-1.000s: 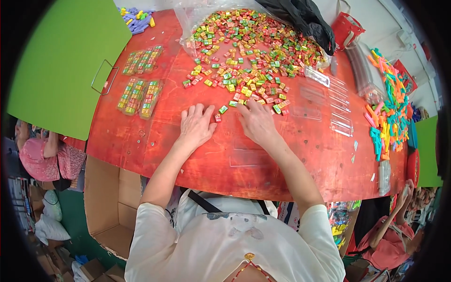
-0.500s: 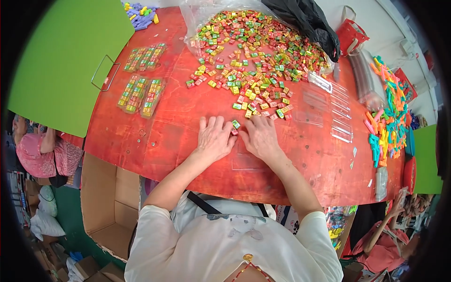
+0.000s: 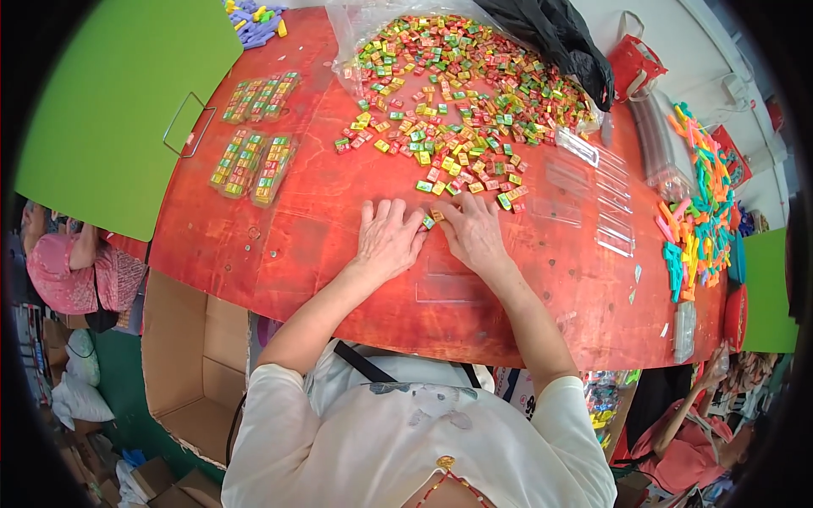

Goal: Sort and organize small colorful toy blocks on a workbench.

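Red table point(image 3: 322, 212), both hands point(image 3: 389, 240) on candies point(image 3: 434, 218)

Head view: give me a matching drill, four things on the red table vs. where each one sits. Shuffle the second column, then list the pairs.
Things:
1. loose pile of small coloured candies
2. filled clear trays of candies
3. empty clear trays
4. pile of bright plastic pieces

Places:
A. right end of the red table
B. left part of the table, near the green board
C. far middle, spilling out of a clear bag
D. right of the two hands, between the candies and the right end

Pairs: 1-C, 2-B, 3-D, 4-A
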Demonstrator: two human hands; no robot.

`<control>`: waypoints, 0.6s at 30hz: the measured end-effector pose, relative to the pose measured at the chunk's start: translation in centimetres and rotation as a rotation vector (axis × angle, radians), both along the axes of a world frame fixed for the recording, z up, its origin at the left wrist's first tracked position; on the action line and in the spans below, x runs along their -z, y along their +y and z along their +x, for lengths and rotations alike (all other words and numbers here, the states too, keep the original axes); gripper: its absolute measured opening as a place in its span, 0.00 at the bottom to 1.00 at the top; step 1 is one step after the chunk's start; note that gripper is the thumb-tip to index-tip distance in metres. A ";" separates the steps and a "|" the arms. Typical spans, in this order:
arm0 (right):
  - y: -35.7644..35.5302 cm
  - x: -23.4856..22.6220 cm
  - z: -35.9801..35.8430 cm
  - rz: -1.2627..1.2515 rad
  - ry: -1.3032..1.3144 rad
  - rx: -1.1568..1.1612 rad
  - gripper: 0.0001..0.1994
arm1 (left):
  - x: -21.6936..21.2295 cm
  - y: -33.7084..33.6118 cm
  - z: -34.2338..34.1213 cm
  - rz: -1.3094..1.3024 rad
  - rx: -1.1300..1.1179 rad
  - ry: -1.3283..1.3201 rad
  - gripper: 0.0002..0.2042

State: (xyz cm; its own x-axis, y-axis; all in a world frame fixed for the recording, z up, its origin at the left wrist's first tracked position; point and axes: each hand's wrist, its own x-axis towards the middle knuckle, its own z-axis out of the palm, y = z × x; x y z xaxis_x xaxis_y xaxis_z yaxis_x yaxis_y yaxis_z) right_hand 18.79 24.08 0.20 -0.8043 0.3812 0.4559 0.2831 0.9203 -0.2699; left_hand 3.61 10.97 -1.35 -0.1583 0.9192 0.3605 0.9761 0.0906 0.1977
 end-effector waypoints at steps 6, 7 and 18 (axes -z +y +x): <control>0.9 0.6 1.5 0.022 -0.084 0.104 0.15 | -0.2 0.3 0.5 0.018 -0.017 -0.036 0.19; 1.0 0.7 1.4 0.024 -0.084 0.103 0.15 | -0.1 0.4 0.6 0.017 -0.019 -0.018 0.19; 1.9 -0.2 4.0 -0.052 -0.047 0.169 0.15 | 0.5 0.9 0.2 0.005 -0.008 -0.019 0.24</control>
State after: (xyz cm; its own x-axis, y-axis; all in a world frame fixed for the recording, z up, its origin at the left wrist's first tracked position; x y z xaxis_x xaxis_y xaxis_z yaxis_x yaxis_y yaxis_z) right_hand 22.77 26.03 0.39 -0.7466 0.5348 0.3957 0.4459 0.8437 -0.2990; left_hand 3.78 11.87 -1.84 -0.1726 0.9162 0.3616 0.9714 0.0975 0.2167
